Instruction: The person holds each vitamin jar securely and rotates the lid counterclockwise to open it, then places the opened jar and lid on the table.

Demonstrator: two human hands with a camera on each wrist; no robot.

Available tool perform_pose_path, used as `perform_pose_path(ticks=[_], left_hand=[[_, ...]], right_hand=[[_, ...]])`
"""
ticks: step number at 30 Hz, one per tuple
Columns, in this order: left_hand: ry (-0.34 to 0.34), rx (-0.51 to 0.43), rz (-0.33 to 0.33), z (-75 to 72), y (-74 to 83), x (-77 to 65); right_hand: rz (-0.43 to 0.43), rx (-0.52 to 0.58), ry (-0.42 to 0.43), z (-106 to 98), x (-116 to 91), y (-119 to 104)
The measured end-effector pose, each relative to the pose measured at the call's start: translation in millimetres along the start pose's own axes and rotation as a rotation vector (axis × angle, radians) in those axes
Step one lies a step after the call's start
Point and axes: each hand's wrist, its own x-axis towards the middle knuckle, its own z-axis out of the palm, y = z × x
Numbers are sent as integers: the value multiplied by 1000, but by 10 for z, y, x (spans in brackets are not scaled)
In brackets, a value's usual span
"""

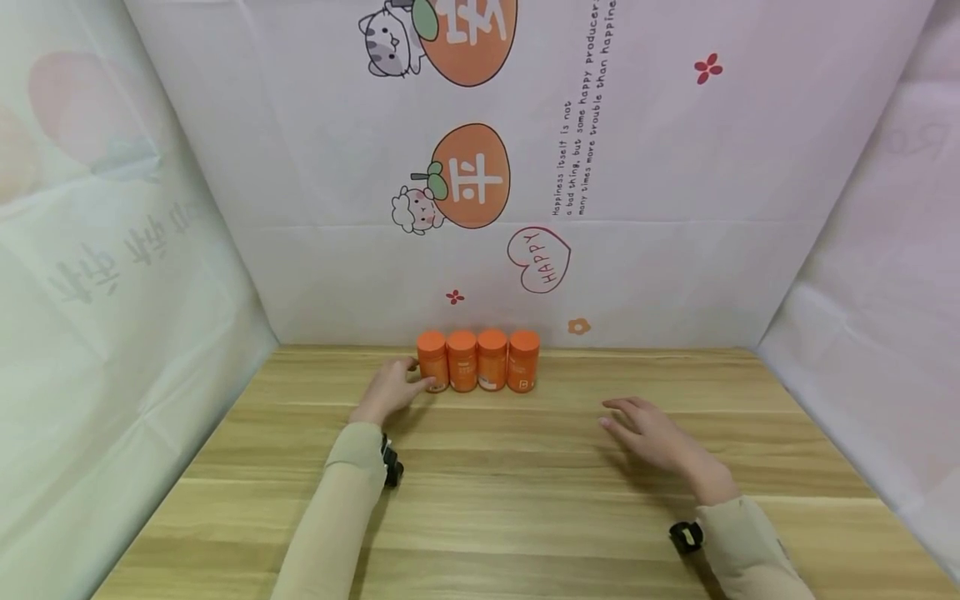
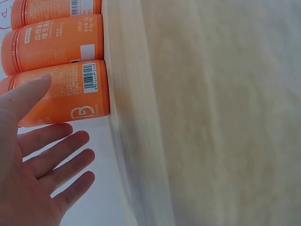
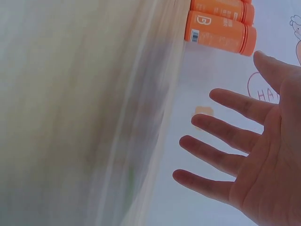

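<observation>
Several orange bottles with orange screw caps stand upright side by side at the back of the table, against the printed backdrop. My left hand [image 1: 390, 390] is at the leftmost bottle [image 1: 433, 367], its fingers spread and fairly straight. In the left wrist view the thumb [image 2: 33, 92] overlaps that bottle's front; whether it touches cannot be made out. My right hand [image 1: 651, 435] hovers to the right of the rightmost bottle [image 1: 522, 367], apart from it. The right wrist view shows its fingers [image 3: 225, 129] extended and holding nothing.
A wooden-topped table [image 1: 480, 500] lies under both arms. The white backdrop [image 1: 660, 208], with cartoon fruit and lettering, rises right behind the bottles. White sheets hang at the left side [image 1: 112, 333] and the right side [image 1: 862, 333]. A dark band sits on each wrist.
</observation>
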Motion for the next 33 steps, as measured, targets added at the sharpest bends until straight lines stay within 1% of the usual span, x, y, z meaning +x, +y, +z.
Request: perform_pose_path(ticks=[8, 13, 16, 18, 22, 28, 33], left_hand=[[-47, -58, -35, 44, 6, 54], [-65, -86, -38, 80, 0, 101], [-67, -99, -42, 98, 1, 123], [-70, -119, -55, 108, 3, 135], [-79, -155, -61, 135, -5, 156], [-84, -184, -59, 183, -41, 189], [-84, -211, -64, 216, -73, 214]], right_hand=[[5, 6, 27, -67, -36, 98], [21, 1, 28, -101, -63, 162], [31, -4, 27, -114, -74, 185], [35, -5, 28, -117, -79, 198], [41, -2, 36, -125, -87, 227], [57, -2, 42, -140, -101, 278], [69, -1, 30, -140, -117, 315]])
